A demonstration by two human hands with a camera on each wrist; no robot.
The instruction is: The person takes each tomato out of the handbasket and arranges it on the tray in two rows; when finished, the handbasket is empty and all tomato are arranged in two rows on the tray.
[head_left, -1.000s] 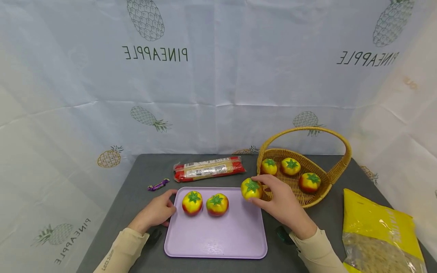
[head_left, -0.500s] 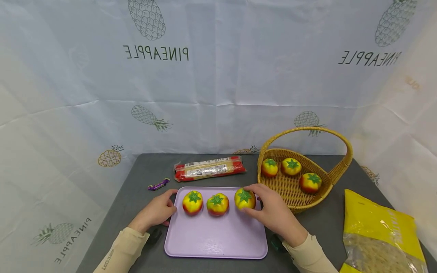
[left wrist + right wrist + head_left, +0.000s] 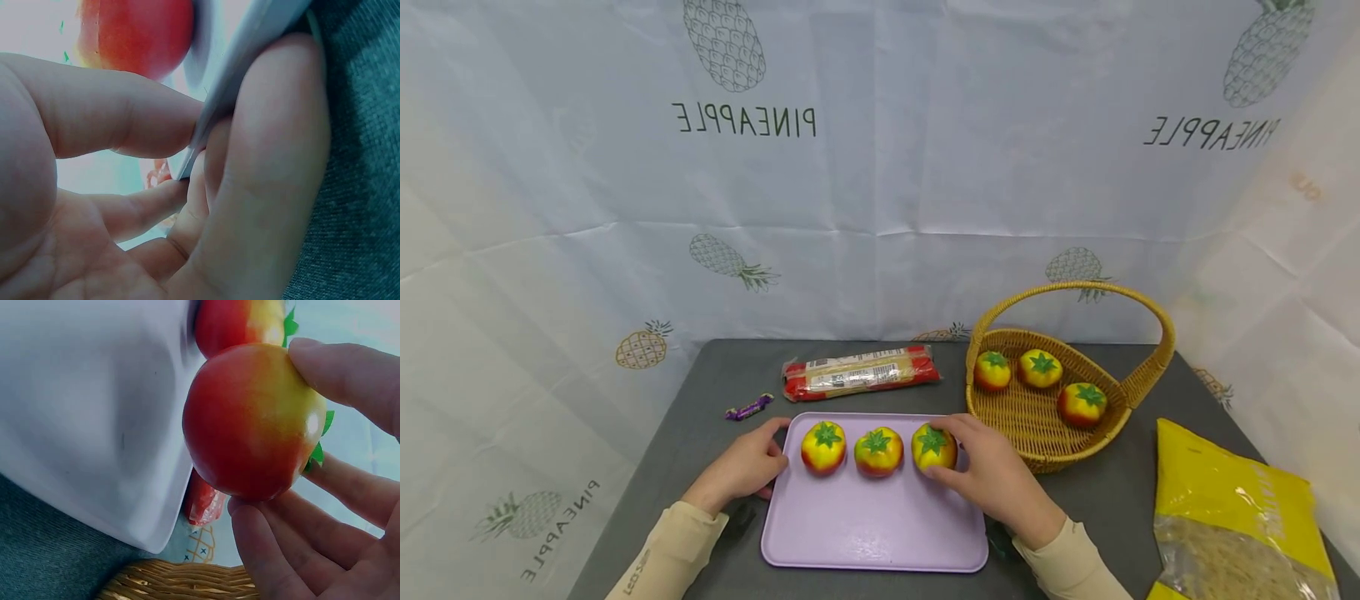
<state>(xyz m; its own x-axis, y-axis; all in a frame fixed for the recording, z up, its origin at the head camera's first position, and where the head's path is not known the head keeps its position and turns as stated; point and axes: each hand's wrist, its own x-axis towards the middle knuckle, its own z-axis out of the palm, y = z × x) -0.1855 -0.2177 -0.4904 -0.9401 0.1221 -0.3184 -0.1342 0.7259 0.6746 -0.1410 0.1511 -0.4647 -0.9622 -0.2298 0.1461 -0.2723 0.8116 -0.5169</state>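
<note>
A lilac tray (image 3: 872,525) lies on the grey table. My left hand (image 3: 748,458) pinches its left rim; in the left wrist view the thumb (image 3: 119,112) is on one side of the tray edge (image 3: 250,44) and the fingers are on the other. Two round yellow-and-red toy fruits with green leafy tops, the left one (image 3: 823,448) and the middle one (image 3: 878,452), sit in a row on the tray. My right hand (image 3: 1000,475) holds a third such fruit (image 3: 250,419) between thumb and fingers, at the row's right end, close over the tray.
A wicker basket (image 3: 1022,417) with a tall handle, holding 3 more fruits (image 3: 1040,367), stands right of the tray. Behind the tray lies a red-ended noodle packet (image 3: 861,372), with a purple-wrapped candy (image 3: 749,407) to its left. A yellow pasta bag (image 3: 1232,492) is at front right.
The right hand has carried its fruit left and toward me, from beside the basket to the right end of the row on the tray. My left hand stays on the rim.
</note>
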